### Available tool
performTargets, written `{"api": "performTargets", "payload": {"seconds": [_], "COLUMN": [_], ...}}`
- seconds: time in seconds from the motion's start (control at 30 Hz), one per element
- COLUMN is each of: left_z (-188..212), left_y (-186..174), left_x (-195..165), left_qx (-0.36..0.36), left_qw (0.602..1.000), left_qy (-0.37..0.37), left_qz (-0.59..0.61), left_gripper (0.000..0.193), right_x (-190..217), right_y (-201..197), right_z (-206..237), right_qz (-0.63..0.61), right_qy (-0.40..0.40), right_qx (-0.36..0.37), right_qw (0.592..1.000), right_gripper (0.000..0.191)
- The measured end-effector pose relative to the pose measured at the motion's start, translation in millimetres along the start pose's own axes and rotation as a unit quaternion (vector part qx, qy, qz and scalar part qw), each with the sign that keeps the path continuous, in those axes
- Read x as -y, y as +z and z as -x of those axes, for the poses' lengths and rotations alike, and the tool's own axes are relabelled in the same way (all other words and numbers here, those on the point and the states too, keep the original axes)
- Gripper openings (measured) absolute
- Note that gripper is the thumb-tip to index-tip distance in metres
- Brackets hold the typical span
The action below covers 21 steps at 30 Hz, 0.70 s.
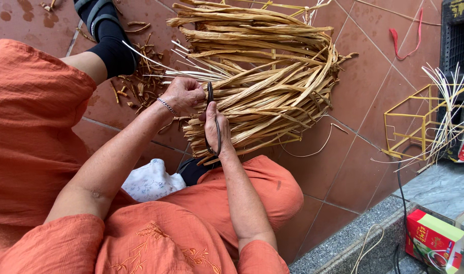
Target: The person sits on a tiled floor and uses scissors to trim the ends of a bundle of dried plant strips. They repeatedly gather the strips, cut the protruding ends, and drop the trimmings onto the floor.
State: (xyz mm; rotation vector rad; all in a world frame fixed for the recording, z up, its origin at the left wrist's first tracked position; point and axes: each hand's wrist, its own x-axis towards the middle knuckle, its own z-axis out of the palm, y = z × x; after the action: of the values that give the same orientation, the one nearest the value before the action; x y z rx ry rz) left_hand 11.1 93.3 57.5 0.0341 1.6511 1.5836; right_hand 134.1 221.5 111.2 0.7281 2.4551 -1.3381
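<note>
A bundle of dried tan straw strips (272,76) is wrapped over a yellow wire frame and lies on the red floor tiles in front of me. My left hand (182,94), with a silver bracelet on the wrist, pinches the thin pale ends of strips at the bundle's near side. Just beside it, my right hand (212,127) grips black-handled scissors (211,114). Their blades point up toward the left hand's fingers. Both hands rest against the straw bundle.
Cut straw scraps (135,81) litter the tiles by my black-socked foot (107,35). A bare yellow wire frame (415,127) with pale thin sticks stands at the right. A red ribbon (404,40), a red box (435,241) on a grey stone step, and a white patterned cloth (151,180) are nearby.
</note>
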Motion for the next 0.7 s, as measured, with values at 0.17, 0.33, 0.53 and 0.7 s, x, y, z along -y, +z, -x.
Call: {"api": "performTargets", "payload": {"seconds": [0.17, 0.33, 0.53, 0.7], "left_z": [7.8, 18.5, -31.7, -83.4], "left_y": [-50.8, -91.3, -24.7, 36.7], "left_x": [-17.0, -31.5, -38.3, -56.9], "left_qx": [0.026, -0.071, -0.123, -0.064], "left_qw": [0.960, 0.804, 0.780, 0.705], "left_qy": [-0.026, -0.001, 0.245, 0.323], "left_qz": [-0.279, -0.591, -0.563, -0.628], "left_gripper": [0.019, 0.016, 0.017, 0.034], "right_x": [-6.2, -5.6, -14.5, -25.6], "right_y": [-11.0, -26.2, -25.5, -20.4], "right_z": [5.5, -0.3, -0.1, 3.9], "right_qz": [-0.269, -0.378, -0.366, -0.370], "right_qy": [0.125, 0.144, 0.176, 0.203], "right_qx": [0.081, 0.073, 0.058, 0.049], "right_qw": [0.952, 0.912, 0.912, 0.905], "right_gripper": [0.084, 0.086, 0.092, 0.089]}}
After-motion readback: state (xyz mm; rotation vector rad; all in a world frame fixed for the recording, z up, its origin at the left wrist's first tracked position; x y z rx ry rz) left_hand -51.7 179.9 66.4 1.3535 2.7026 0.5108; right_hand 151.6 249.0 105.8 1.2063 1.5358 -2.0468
